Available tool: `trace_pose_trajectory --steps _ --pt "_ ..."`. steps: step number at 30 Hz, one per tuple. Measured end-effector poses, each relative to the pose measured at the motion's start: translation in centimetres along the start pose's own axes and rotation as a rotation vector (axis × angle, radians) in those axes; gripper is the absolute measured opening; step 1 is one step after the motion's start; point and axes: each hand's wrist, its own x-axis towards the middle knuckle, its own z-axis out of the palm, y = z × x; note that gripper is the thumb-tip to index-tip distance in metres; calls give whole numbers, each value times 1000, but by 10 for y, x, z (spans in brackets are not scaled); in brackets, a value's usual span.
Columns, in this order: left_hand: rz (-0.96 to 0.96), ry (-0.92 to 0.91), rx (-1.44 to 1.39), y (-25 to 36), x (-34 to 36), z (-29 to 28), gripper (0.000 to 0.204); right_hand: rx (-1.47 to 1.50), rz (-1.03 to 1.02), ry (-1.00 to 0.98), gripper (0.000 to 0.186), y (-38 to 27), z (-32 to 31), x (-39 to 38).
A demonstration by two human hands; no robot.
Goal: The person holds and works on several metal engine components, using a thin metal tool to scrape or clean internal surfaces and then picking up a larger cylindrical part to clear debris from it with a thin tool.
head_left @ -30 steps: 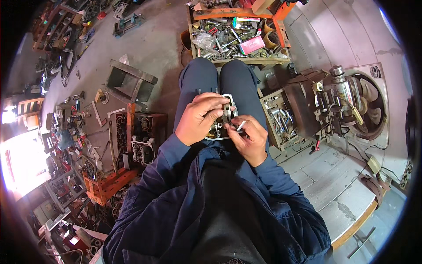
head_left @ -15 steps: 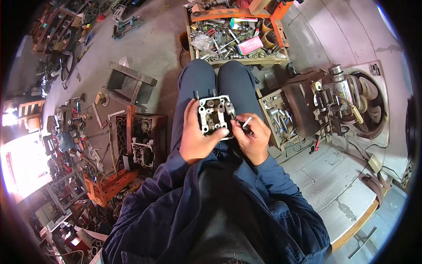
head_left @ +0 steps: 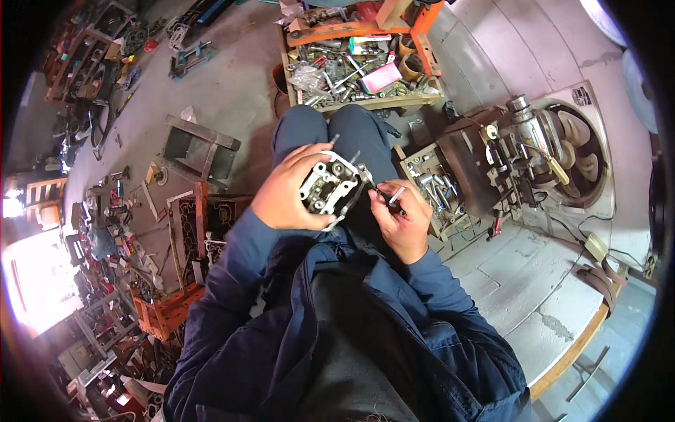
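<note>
My left hand (head_left: 283, 193) is wrapped around a small metal engine cylinder head (head_left: 328, 186), thumb at its near edge and fingers over its far side. The head is tilted above my thighs, its cavities facing up and two studs sticking out at the far right. Just to its right, my right hand (head_left: 403, 226) is closed with a pinch on a slim pale stick (head_left: 396, 196). A thin dark piece also shows at these fingertips, pointing toward the head's right side; whether it touches is unclear.
Ahead of my knees stands a wooden tray (head_left: 394, 103) of metal parts and tools. A smaller parts box (head_left: 443, 231) lies right of my thigh, beside a machine with a wheel (head_left: 583, 158). At left are an orange metal frame (head_left: 169, 309) and a dark open box (head_left: 200, 148).
My left hand has shifted left and turned the cylinder head clockwise, tilting it, so its studs now point to the upper right. My right hand has kept its pinch with little movement.
</note>
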Motion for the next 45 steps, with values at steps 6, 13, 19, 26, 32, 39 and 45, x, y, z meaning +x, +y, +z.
trace_pose_trajectory --steps 6,13,19,26,32,39,45 --pt "126 -718 -152 -18 29 -10 86 -22 26 -51 18 -5 -11 -1" --pt "-97 -568 238 16 20 -6 89 -14 130 -94 15 8 -14 -8" --pt "74 -425 -110 -4 20 3 70 61 201 -231 15 11 -10 -8" --pt "93 -467 -180 -11 22 15 66 36 92 -266 17 15 -15 -8" --pt "10 -395 -404 -9 14 10 48 125 80 -337 16 10 -8 -14" --pt "35 -352 -229 -11 3 17 14 20 84 -409 17 20 -8 -20" --pt "10 -352 -136 -4 1 14 14 27 66 -375 20 20 -6 -22"
